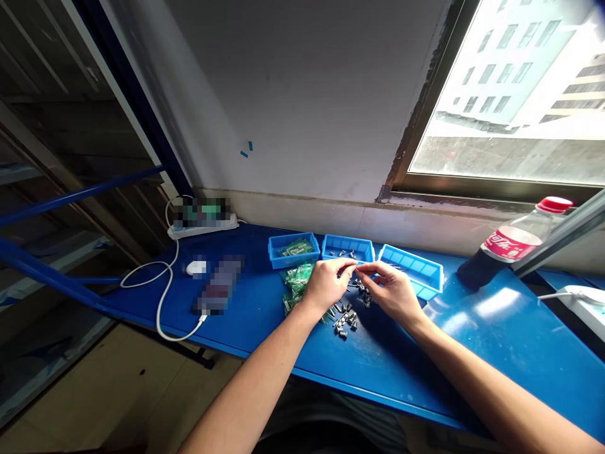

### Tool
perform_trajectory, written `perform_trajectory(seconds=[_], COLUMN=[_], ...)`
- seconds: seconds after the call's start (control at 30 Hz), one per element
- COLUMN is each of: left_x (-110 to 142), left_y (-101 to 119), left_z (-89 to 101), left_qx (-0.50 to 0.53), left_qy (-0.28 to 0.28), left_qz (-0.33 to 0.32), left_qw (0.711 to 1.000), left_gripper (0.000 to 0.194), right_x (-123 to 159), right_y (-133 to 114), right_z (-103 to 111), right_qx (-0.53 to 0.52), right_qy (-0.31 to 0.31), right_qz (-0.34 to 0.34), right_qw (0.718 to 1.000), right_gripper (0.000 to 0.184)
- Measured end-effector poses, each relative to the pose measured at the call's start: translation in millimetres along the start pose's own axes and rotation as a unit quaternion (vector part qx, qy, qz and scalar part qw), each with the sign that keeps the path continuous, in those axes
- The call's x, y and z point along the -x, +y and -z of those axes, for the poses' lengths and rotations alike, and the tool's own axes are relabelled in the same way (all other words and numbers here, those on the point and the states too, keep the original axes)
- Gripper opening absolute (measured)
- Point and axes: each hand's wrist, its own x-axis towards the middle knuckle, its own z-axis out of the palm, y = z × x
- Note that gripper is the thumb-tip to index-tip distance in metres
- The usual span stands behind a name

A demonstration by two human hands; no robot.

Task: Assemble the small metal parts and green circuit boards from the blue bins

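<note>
My left hand (326, 284) and my right hand (390, 289) meet fingertip to fingertip above the table, each closed in a pinch. What sits between their fingers is too small to make out. Below them lies a loose pile of small metal screws (346, 320). Left of the screws, by my left wrist, are green-tinted clear plastic packets (297, 280). Behind my hands stand a left blue bin (273, 255) with similar packets, a middle blue bin (348, 243) with a few small metal pieces, and a right blue bin (437, 277), partly covered by my right hand.
A cola bottle (513, 243) leans at the back right near a metal bar. On the left are a blurred phone-like object (220, 284) on a white cable (163, 315), a white earbud-like case (196, 268) and a power strip (203, 227). The blue table (246, 321) meets the wall behind.
</note>
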Motion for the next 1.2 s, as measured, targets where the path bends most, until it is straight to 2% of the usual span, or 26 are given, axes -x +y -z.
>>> perform_trajectory(seconds=[0.2, 0.43, 0.57, 0.77, 0.87, 0.93, 1.03, 1.2], left_x=[0.9, 3.8, 2.5, 0.6, 1.4, 2.2, 3.3, 4.4], left_y=[-0.2, 2.3, 2.9, -2.9, -4.6, -5.0, -5.9, -6.9], left_z=[1.2, 5.2, 4.1, 1.9, 2.5, 3.2, 4.1, 4.0], left_qx=[-0.025, -0.039, 0.019, 0.035, 0.033, 0.018, -0.04, -0.085], left_qy=[-0.027, -0.064, -0.077, -0.037, -0.017, -0.012, -0.028, -0.068], left_qz=[0.006, 0.015, -0.021, 0.013, 0.033, 0.042, 0.027, -0.007], left_qw=[0.999, 0.997, 0.997, 0.999, 0.999, 0.999, 0.998, 0.994], left_gripper=[0.037, 0.035, 0.029, 0.025, 0.015, 0.012, 0.019, 0.021], right_x=[0.2, 3.1, 3.2, 2.3, 2.3, 2.5, 2.7, 2.5], right_y=[-3.5, -6.4, -5.2, -9.6, -11.2, -11.4, -11.5, -12.5], right_z=[-3.1, 0.6, 2.1, 0.2, -0.7, -1.1, -1.1, -0.7], right_qx=[0.002, 0.045, 0.043, 0.048, 0.042, 0.027, 0.031, 0.049], right_qy=[-0.019, 0.05, 0.038, -0.011, -0.007, 0.002, -0.002, -0.002], right_qz=[0.014, -0.004, 0.012, 0.016, 0.006, -0.005, 0.006, 0.01], right_qw=[1.0, 0.998, 0.998, 0.999, 0.999, 1.0, 1.0, 0.999], right_gripper=[0.038, 0.031, 0.027, 0.027, 0.031, 0.033, 0.035, 0.027])
